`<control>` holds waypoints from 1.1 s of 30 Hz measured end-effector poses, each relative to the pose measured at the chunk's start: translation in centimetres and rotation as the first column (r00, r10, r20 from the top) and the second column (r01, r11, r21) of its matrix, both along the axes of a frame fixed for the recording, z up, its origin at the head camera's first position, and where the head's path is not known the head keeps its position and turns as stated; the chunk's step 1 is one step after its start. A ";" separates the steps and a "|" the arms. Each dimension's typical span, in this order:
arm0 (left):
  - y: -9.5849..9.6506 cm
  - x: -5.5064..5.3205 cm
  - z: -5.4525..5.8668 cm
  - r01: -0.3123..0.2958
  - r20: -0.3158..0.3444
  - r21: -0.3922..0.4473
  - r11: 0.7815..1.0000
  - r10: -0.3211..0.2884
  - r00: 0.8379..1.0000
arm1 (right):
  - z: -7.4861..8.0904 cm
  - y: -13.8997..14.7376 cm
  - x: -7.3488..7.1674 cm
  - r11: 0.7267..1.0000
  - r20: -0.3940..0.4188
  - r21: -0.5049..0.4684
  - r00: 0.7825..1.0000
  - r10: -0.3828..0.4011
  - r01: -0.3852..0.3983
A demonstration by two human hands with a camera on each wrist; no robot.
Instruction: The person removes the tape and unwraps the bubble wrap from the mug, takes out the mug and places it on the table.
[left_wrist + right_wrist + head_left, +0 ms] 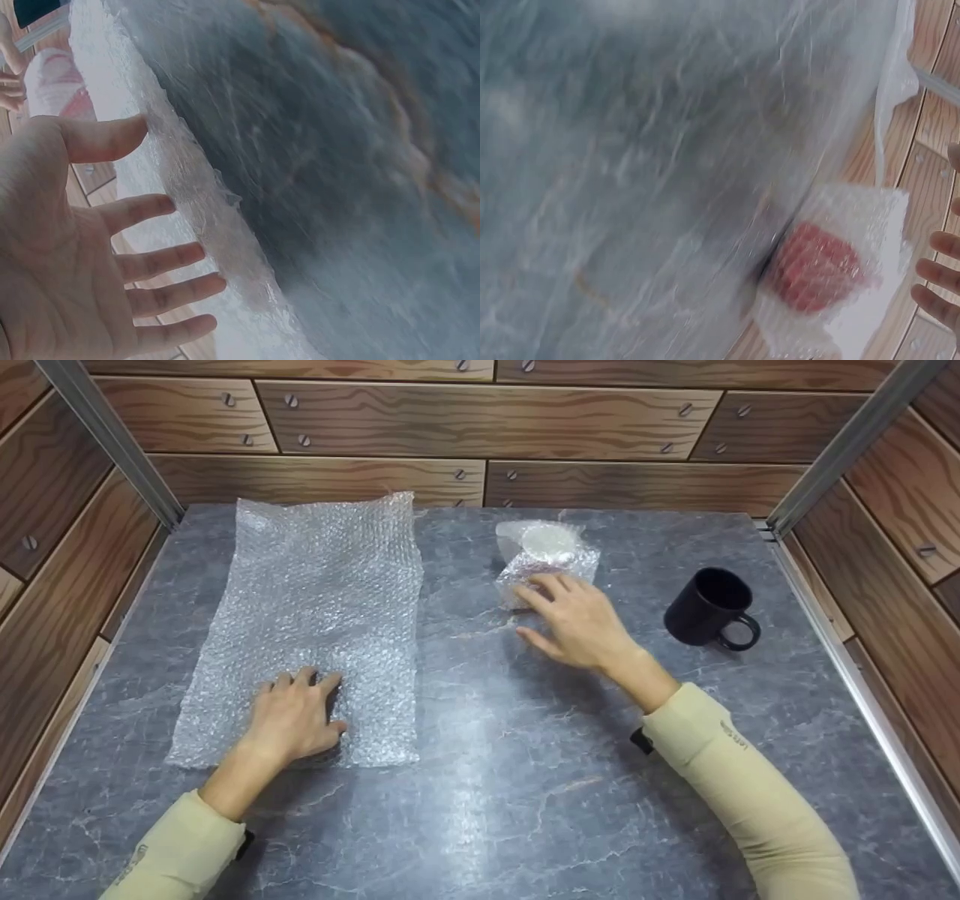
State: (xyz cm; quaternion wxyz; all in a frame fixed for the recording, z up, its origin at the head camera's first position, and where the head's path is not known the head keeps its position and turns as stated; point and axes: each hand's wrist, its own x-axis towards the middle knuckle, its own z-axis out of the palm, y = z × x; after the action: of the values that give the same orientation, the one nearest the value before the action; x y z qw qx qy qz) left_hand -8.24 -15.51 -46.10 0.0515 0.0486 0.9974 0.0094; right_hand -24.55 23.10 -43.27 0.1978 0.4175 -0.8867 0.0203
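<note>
A sheet of bubble wrap (322, 585) lies flat on the left of the table. Over its near edge is my left hand (292, 720), palm down; the left wrist view shows its fingers (169, 257) spread and nearly straight along the border of the wrap. My right hand (581, 622) hovers at the near side of a bubble-wrapped bundle (551, 547), its fingers loosely extended. Something red shows through the bundle (817, 270) in the right wrist view, and a pale round end faces up in the head view. What is inside stays covered by the wrap.
A black mug (701, 607) stands upright to the right of the bundle, handle toward the near right. Wood-patterned walls (487, 424) enclose the grey marbled table (480, 810) at the back and sides, with metal frame posts (855, 442) at the corners.
</note>
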 end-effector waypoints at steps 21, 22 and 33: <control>1.2 -0.1 -0.3 -0.096 0.049 0.057 0.994 0.094 0.994 | 1.1 5.0 -6.5 0.997 -0.021 -0.050 0.998 -0.062 0.061; 1.3 -0.1 -0.2 -0.097 0.049 0.055 0.994 0.095 0.994 | 1.0 5.3 -6.8 0.996 -0.017 -0.056 0.998 -0.066 0.065; 1.6 -0.2 -0.1 -0.138 0.069 0.085 0.987 0.132 0.989 | 0.8 8.4 -9.2 0.990 0.032 -0.089 0.994 -0.103 0.105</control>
State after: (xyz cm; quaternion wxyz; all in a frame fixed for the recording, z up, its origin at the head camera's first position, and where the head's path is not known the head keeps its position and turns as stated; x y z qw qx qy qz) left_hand -8.44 -13.89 -46.24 0.0800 -0.0170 0.9949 0.0590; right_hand -33.76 31.53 -42.47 0.2053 0.3609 -0.9080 0.0557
